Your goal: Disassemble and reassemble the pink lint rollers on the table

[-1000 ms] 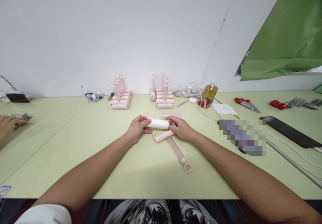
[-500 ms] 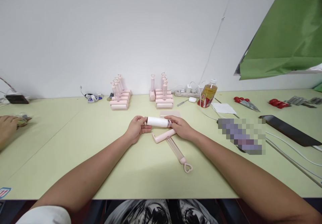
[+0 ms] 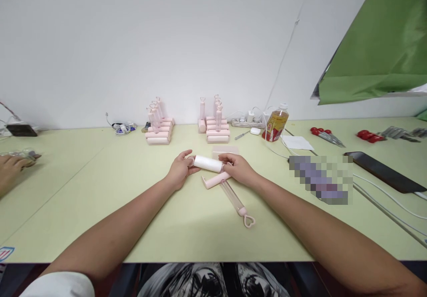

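The roll (image 3: 208, 164) has tilted since a moment ago, its left end lifting; my left hand (image 3: 180, 170) pinches that end cap, my right hand (image 3: 237, 168) grips the other, just above the tabletop (image 3: 100, 190). The handle (image 3: 230, 189) lies unattached beneath (finished rollers (image 3: 159, 130) stack behind); no containers nearby.

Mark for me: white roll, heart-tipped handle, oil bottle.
white roll (image 3: 208, 163), head view, middle of the roll between the two hands
handle (image 3: 235, 197), head view, mid shaft, lying on the table
oil bottle (image 3: 275, 127), head view, amber body above the red label
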A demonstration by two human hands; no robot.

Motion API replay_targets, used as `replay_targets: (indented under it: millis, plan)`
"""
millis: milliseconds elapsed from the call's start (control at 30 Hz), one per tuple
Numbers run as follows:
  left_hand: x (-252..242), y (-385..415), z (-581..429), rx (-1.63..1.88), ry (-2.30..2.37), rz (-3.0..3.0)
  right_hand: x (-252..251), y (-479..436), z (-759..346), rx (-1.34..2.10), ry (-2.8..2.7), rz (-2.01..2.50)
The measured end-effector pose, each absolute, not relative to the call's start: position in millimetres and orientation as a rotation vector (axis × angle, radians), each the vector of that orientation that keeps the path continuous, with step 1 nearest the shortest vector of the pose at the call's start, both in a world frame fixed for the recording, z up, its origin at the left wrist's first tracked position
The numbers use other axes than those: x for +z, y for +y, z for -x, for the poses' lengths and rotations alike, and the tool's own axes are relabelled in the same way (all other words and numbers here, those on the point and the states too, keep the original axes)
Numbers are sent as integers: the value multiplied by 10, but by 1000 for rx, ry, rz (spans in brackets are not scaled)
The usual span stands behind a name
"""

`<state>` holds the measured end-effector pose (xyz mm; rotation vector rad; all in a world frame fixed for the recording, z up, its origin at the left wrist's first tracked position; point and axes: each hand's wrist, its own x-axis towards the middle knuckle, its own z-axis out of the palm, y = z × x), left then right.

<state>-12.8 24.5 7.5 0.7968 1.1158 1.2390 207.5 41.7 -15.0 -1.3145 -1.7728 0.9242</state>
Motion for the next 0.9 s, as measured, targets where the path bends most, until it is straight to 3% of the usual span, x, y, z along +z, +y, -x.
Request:
replay_targets:
  millis: [900]
  plan:
    - [33, 150, 111, 1307, 1213, -1412, -151, 387, -2051, 798, -1817, 1319]
